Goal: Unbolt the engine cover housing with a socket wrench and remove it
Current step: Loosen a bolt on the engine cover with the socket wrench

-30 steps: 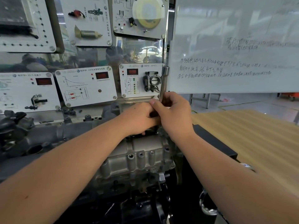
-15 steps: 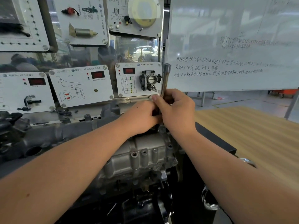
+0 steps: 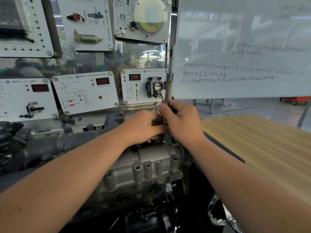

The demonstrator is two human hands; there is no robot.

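A grey cast-metal engine cover housing sits on the engine in front of me, with several bolt bosses along its near face. A long chrome socket wrench stands almost upright over the housing's far top edge. My right hand grips the wrench shaft, thumb pressed against it. My left hand sits beside it with curled fingers at the wrench's lower end; the socket tip and the bolt are hidden behind both hands.
Training panels with sensors and a throttle body stand close behind the engine. A whiteboard fills the upper right. A wooden table top lies to the right. More engine parts sit at left.
The view has shifted slightly. Both hands stay on the wrench at the same spot; the wrench remains nearly upright with little visible movement.
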